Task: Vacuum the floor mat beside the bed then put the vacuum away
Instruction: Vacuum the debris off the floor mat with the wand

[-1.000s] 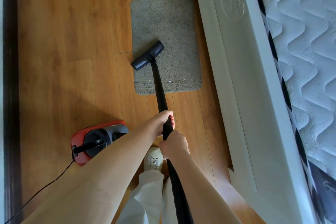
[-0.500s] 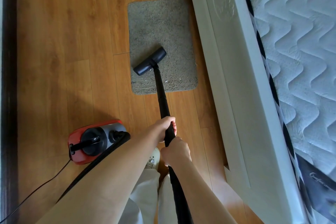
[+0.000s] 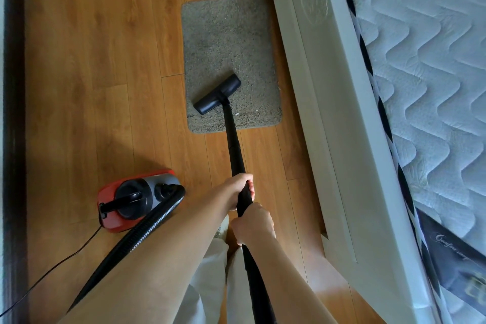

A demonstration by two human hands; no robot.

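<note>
Your 2 hands are both wrapped round the black vacuum wand: the left hand is farther down the tube, the right hand just behind it and nearer your body. Over the last second you have drawn the floor nozzle back toward you; it now sits on the grey floor mat close to its near edge, angled toward the near left corner. That pull stroke looks close to finished, so the far half of the mat and the strip along the white bed frame probably need further passes. The red canister waits on the wood floor to your left, its hose running under your left arm.
</note>
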